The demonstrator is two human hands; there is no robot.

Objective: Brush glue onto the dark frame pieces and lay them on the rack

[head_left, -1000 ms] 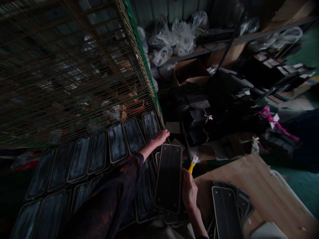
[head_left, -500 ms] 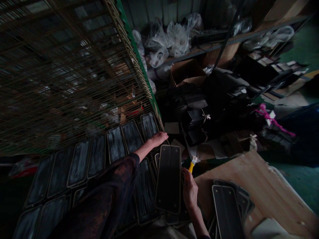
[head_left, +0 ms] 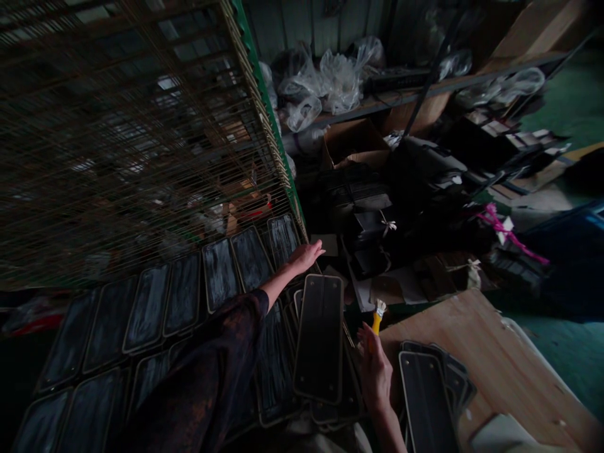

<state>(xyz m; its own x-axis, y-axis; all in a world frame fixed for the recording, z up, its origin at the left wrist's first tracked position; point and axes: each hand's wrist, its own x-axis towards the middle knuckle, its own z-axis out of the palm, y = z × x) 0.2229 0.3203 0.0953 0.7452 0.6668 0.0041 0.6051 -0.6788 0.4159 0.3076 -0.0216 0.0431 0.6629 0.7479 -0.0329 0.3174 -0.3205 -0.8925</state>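
Note:
My right hand [head_left: 376, 371] grips a paintbrush [head_left: 377, 319] by its yellow handle, pale bristles pointing up. It is just right of a black panel [head_left: 319, 340], a rounded rectangle with light edging and small studs near its corners. Beyond that panel's top end, my left hand [head_left: 306, 257] reaches over the rack's edge with its fingers drawn together; whether anything is between them is hidden. Left of the hands, similar panels with whitish streaks [head_left: 147, 307] lie in rows on the wire rack. One streaked panel [head_left: 283, 239] lies just behind my left hand.
A wire mesh shelf [head_left: 141, 138] with a green edge [head_left: 257, 69] rises at left. On the wooden board [head_left: 491, 352] at right rests a fanned stack of dark panels [head_left: 427, 396]. Plastic bags [head_left: 344, 78], an open carton [head_left: 353, 141] and tied dark bundles [head_left: 370, 223] fill the back.
My right hand has moved right, away from the black panel, with the paintbrush. My left hand has shifted slightly up and right, its fingers drawn closer together. The panel stays in place.

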